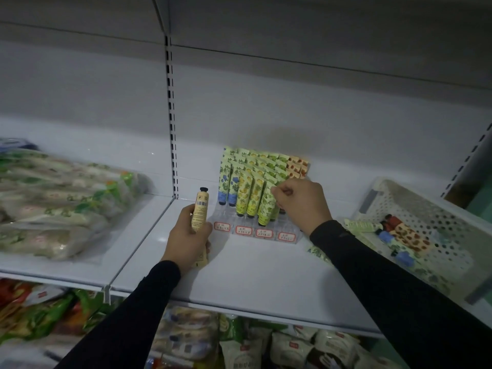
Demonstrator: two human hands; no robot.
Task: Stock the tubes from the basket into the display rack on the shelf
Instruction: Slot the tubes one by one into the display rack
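A clear display rack (pixel 257 230) with red-edged labels stands mid-shelf, filled with rows of patterned tubes. My left hand (pixel 187 237) grips a pale yellow tube (pixel 200 209) with a black cap, held upright just left of the rack. My right hand (pixel 300 202) pinches the top of a green-patterned tube (pixel 266 206) that stands in the rack's front row. The white perforated basket (pixel 431 206) sits at the right on the shelf, with several tubes (pixel 407 234) lying inside.
Bagged goods in clear wrapping (pixel 61 201) fill the shelf's left bay beyond the slotted upright (pixel 172 145). Packaged goods (pixel 287 344) crowd the shelf below. A tube (pixel 318 253) lies on the shelf between the rack and the basket, partly under my right forearm.
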